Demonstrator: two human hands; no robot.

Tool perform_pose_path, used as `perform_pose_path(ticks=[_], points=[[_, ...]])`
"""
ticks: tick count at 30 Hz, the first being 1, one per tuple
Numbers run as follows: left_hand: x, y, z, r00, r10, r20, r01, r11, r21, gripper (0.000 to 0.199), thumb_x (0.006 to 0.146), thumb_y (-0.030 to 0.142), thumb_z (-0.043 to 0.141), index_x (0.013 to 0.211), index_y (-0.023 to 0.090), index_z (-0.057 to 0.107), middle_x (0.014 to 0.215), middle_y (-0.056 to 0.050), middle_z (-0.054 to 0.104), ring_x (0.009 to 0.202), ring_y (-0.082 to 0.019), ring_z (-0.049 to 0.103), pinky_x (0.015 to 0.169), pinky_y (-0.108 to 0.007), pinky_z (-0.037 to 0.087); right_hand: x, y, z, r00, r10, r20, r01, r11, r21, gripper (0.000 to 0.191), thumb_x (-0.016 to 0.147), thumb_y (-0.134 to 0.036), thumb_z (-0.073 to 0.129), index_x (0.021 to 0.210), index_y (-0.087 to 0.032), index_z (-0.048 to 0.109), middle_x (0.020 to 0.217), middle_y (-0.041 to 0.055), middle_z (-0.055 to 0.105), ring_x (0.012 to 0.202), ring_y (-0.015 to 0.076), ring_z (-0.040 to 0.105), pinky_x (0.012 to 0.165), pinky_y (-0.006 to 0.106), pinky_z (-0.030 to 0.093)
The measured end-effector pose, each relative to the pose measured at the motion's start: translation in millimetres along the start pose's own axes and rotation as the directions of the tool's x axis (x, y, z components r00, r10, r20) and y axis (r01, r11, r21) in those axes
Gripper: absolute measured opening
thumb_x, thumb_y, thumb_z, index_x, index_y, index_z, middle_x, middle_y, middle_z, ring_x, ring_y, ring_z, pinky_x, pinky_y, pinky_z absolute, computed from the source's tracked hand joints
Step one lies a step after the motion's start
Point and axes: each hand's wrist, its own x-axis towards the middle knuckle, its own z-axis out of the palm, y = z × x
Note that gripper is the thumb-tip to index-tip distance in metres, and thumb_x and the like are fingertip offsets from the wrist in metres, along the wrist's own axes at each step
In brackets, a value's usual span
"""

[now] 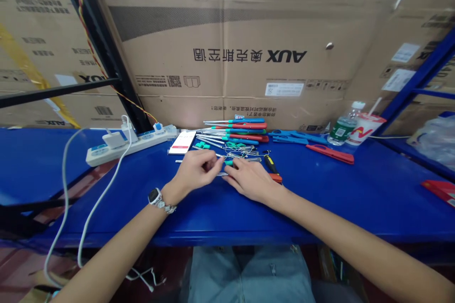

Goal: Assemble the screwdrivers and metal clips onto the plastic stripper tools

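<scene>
My left hand (199,168) is closed in a pinch near the middle of the blue table. A thin metal rod shows by its fingertips, but what it grips is mostly hidden. Just to its right, my right hand (253,179) has its fingers bent down on a small green part (229,163). Behind both hands lie clear tubes and thin wires (243,150), with green pieces (202,145) farther left. A pile of screwdrivers (245,129) with red and blue handles is beyond them. A black-and-yellow handle (270,164) and an orange-red handle (276,178) lie beside my right hand.
Left of the pile are a phone (182,142) and a white power strip (142,143) with chargers and trailing cables. Blue handles (296,136), a red handle (330,154), a bottle (343,126) and a cup (363,130) are on the right. Large cartons (227,28) stand behind the table (320,203).
</scene>
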Motion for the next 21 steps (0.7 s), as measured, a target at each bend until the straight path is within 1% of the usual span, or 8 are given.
perform_pose_path(ticks=[2,4,6,9,12,17,19,21], points=[[-1.6,-3.3,2.7,0.988,0.020,0.155,-0.029,0.998,0.058,0.036,0.094,0.034,0.057,0.061,0.021,0.049,0.054,0.003,0.047,0.050,-0.012,0.042,0.053,-0.027,0.032,0.4,-3.0,4.8,0.999,-0.021,0.026,0.022,0.999,-0.029,0.036,0.107,-0.041,0.042,0.118,-0.018,0.067,0.109,0.0151,0.066,0.102,0.0275,0.062,0.075,0.034,0.047],[-1.6,-4.4,4.6,0.973,0.025,0.228,-0.050,0.993,0.103,0.028,0.095,0.033,0.055,0.068,0.022,0.053,0.060,0.002,0.052,0.056,-0.014,0.048,0.057,-0.028,0.036,2.4,-1.6,4.5,0.999,-0.023,0.049,0.025,0.999,-0.037,0.037,0.108,-0.041,0.041,0.117,-0.016,0.068,0.110,0.0160,0.066,0.102,0.0275,0.063,0.077,0.034,0.048],[-0.8,-2.3,3.6,0.969,0.051,0.241,-0.083,0.989,0.122,0.017,0.093,0.029,0.054,0.077,0.022,0.056,0.069,-0.001,0.058,0.066,-0.017,0.054,0.063,-0.029,0.041,4.9,3.3,0.4,0.998,-0.026,0.064,0.028,0.999,-0.027,0.039,0.108,-0.040,0.038,0.116,-0.016,0.068,0.113,0.0167,0.067,0.097,0.0264,0.065,0.073,0.033,0.048],[1.4,3.8,-1.2,0.968,0.127,0.218,-0.155,0.981,0.117,0.004,0.089,0.021,0.054,0.089,0.021,0.058,0.086,-0.005,0.063,0.081,-0.021,0.058,0.075,-0.034,0.048,9.2,13.3,-7.4,0.995,-0.061,0.082,0.059,0.998,0.022,0.038,0.109,-0.036,0.035,0.125,-0.017,0.064,0.116,0.0167,0.069,0.085,0.0247,0.068,0.067,0.033,0.047],[3.4,8.3,-3.5,0.957,0.179,0.228,-0.208,0.972,0.112,0.018,0.085,0.019,0.054,0.102,0.020,0.060,0.102,-0.010,0.064,0.095,-0.026,0.060,0.085,-0.040,0.050,13.8,19.6,-10.6,0.989,-0.101,0.110,0.092,0.992,0.082,0.035,0.108,-0.030,0.035,0.126,-0.016,0.062,0.113,0.0163,0.073,0.083,0.0263,0.069,0.069,0.035,0.048],[0.9,7.4,-0.7,0.919,0.144,0.366,-0.194,0.976,0.103,0.028,0.082,0.028,0.063,0.109,0.020,0.060,0.111,-0.011,0.061,0.101,-0.029,0.058,0.091,-0.045,0.051,16.6,17.7,-1.5,0.979,-0.112,0.173,0.088,0.986,0.140,0.032,0.106,-0.032,0.038,0.117,-0.016,0.063,0.108,0.0161,0.074,0.083,0.0270,0.070,0.072,0.038,0.050],[-1.4,5.7,0.4,0.915,0.116,0.386,-0.161,0.983,0.084,0.032,0.082,0.030,0.066,0.112,0.021,0.059,0.115,-0.011,0.060,0.105,-0.030,0.057,0.093,-0.046,0.051,17.4,17.5,4.3,0.982,-0.129,0.135,0.103,0.978,0.182,0.028,0.102,-0.036,0.046,0.112,-0.017,0.064,0.114,0.0164,0.072,0.092,0.0291,0.069,0.077,0.040,0.051],[-3.2,4.1,1.2,0.923,0.104,0.371,-0.133,0.990,0.053,0.036,0.083,0.030,0.067,0.117,0.021,0.058,0.120,-0.012,0.059,0.111,-0.030,0.057,0.098,-0.046,0.050,19.9,20.0,9.0,0.989,-0.143,0.047,0.128,0.965,0.228,0.023,0.095,-0.037,0.057,0.105,-0.017,0.065,0.119,0.0161,0.069,0.105,0.0319,0.065,0.089,0.045,0.050]])
